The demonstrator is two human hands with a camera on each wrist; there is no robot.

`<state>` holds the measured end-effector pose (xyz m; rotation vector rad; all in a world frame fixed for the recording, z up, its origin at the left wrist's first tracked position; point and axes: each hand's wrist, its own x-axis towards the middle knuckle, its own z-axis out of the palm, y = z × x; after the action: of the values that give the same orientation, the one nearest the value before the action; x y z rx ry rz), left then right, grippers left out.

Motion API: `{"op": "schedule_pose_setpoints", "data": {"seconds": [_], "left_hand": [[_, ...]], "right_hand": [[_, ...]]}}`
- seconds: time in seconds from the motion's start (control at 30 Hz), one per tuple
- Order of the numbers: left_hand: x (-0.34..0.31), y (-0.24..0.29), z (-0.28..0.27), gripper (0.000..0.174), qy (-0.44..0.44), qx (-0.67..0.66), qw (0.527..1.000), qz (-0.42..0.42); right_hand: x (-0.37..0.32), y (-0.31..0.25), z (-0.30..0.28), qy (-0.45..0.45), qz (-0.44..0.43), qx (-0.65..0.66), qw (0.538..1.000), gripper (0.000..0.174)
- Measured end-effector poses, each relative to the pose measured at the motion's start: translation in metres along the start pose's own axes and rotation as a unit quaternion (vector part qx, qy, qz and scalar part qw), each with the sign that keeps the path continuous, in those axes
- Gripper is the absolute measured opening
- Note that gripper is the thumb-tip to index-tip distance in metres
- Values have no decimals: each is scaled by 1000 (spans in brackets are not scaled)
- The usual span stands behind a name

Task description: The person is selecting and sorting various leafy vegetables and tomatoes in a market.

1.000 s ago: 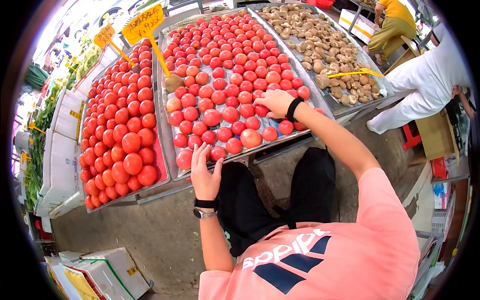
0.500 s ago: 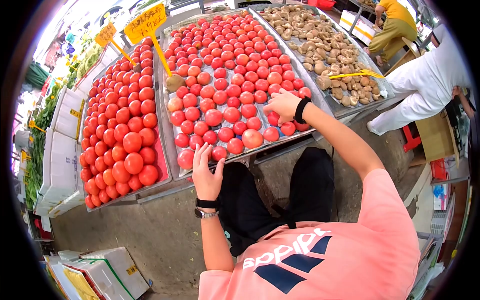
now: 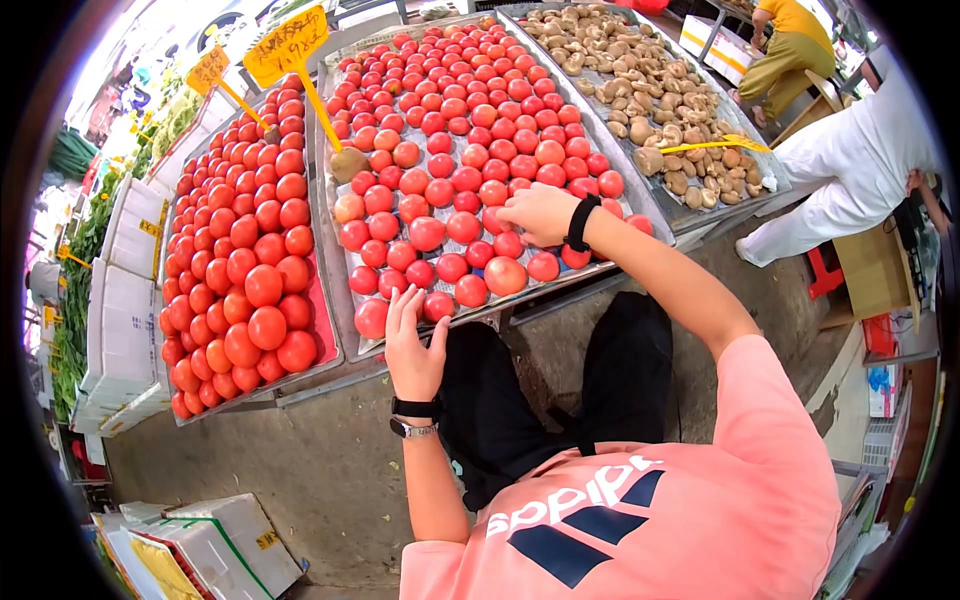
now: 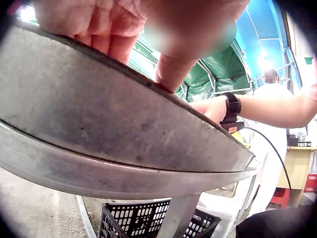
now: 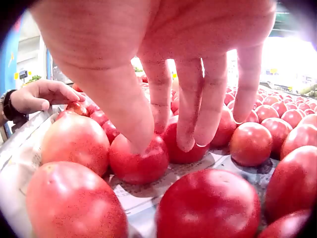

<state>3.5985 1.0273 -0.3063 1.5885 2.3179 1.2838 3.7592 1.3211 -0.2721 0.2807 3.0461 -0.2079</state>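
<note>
Rows of red tomatoes (image 3: pixel 427 236) lie on a lined metal tray (image 4: pixel 114 119). My right hand (image 3: pixel 543 214) reaches over the tray's near right part with its fingers pointing down. In the right wrist view, the thumb touches one tomato (image 5: pixel 138 161), and the long, nearly straight fingers hang against another tomato (image 5: pixel 184 148) just behind it. My left hand (image 3: pixel 412 350) rests at the tray's near edge, fingers extended beside a large tomato (image 3: pixel 371 319). From below, the left wrist view shows its fingers over the rim, their tips hidden.
A second tray of piled tomatoes (image 3: pixel 265 285) stands to the left, and mushrooms (image 3: pixel 640 85) fill a tray to the right. Yellow price signs (image 3: pixel 287 45) rise between trays. A person in white (image 3: pixel 850 170) stands at right. Foam boxes (image 3: pixel 225 545) sit on the floor behind.
My right hand first drew back toward the tray's right edge, then moved left over the tomatoes again. My left hand has stayed at the near edge.
</note>
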Motion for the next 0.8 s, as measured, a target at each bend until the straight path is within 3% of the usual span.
{"op": "schedule_pose_setpoints", "data": {"seconds": [0.17,0.3,0.5,0.6,0.7,0.8], "left_hand": [[0,-2,0,49,3,1,1000,2],[0,-1,1,49,2,-3,1000,3],[-1,-2,0,49,3,4,1000,7],[-1,-2,0,49,6,9,1000,11],[-1,-1,0,49,4,7,1000,8],[-1,-2,0,49,2,3,1000,3]], "right_hand": [[-6,15,7,-116,108,-70,985,31],[-17,23,7,-112,79,-51,989,33],[-6,9,-12,-206,110,-64,970,31],[-5,5,-7,-47,21,8,999,36],[5,-1,0,32,-62,46,997,41],[11,-8,12,19,-34,24,999,30]]}}
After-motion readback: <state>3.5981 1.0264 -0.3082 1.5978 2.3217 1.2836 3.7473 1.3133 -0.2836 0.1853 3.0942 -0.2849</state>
